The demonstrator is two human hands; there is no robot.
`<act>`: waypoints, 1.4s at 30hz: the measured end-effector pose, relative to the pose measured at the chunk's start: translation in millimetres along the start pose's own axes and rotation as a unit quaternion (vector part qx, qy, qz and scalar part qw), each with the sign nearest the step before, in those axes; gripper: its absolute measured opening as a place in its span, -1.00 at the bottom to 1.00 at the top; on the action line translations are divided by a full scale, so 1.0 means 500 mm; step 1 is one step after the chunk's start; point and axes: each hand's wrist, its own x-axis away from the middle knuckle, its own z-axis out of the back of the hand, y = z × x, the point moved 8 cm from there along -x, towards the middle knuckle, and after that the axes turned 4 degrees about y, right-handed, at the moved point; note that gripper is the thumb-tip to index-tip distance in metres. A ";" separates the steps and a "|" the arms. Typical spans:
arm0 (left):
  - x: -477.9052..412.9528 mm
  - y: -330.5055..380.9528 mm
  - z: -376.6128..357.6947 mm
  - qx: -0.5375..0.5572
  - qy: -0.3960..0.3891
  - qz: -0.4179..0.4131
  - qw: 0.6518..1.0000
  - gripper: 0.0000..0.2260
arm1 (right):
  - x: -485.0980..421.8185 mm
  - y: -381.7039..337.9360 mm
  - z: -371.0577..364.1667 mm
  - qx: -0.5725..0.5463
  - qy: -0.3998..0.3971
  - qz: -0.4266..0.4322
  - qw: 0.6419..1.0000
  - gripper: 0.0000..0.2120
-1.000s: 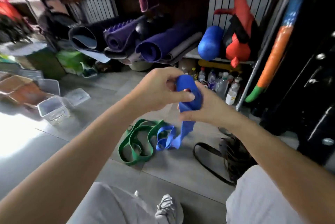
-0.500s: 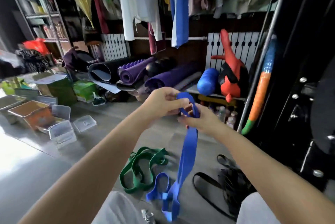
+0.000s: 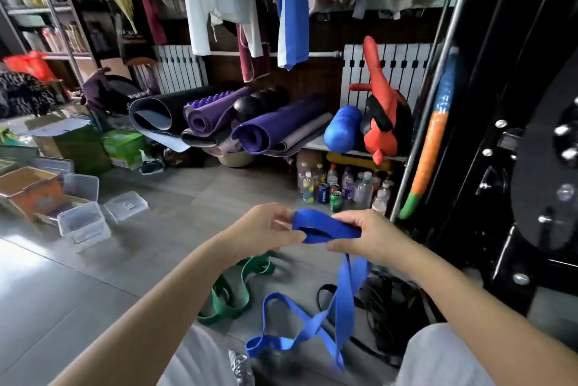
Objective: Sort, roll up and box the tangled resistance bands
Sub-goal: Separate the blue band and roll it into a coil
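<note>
A flat blue resistance band (image 3: 344, 298) is held up in front of me, its top end folded into a small loop between both hands. My left hand (image 3: 262, 231) pinches the loop's left end. My right hand (image 3: 369, 235) grips its right end from above. The rest of the blue band hangs down and crosses itself near my knees. A green band (image 3: 231, 295) lies in loose coils on the floor below my left wrist. A black band (image 3: 387, 317) lies tangled on the floor under my right forearm.
Clear plastic boxes (image 3: 83, 224) and a loose lid (image 3: 126, 206) stand on the grey floor at left, beside an orange bin (image 3: 31, 190). Rolled yoga mats (image 3: 250, 129), bottles (image 3: 337, 188) and a black gym frame (image 3: 513, 135) line the back and right.
The camera has tilted up and my hands have dropped lower in view. The wound blue loop now lies flatter and wider between my hands, with a longer tail hanging down.
</note>
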 end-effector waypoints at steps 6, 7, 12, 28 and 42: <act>-0.011 0.039 -0.077 -0.451 -0.028 -0.108 0.886 -0.46 | 0.006 0.006 -0.042 0.119 -0.018 0.031 0.992 -0.81; -0.015 0.039 -0.085 -0.458 -0.028 -0.113 0.881 -0.57 | 0.006 0.004 -0.041 0.106 -0.013 0.028 0.994 -0.79; -0.025 -0.002 -0.069 -0.272 -0.030 -0.080 0.959 -0.76 | 0.012 0.015 -0.034 0.041 0.001 0.008 0.999 -0.71; 0.002 -0.124 0.028 -0.055 0.003 0.038 0.998 -0.57 | -0.001 0.072 -0.031 0.070 -0.003 -0.043 0.997 -0.75; -0.006 -0.015 -0.043 0.159 0.020 -0.054 0.986 -0.79 | 0.006 0.031 -0.084 -0.269 0.010 -0.011 0.963 -0.65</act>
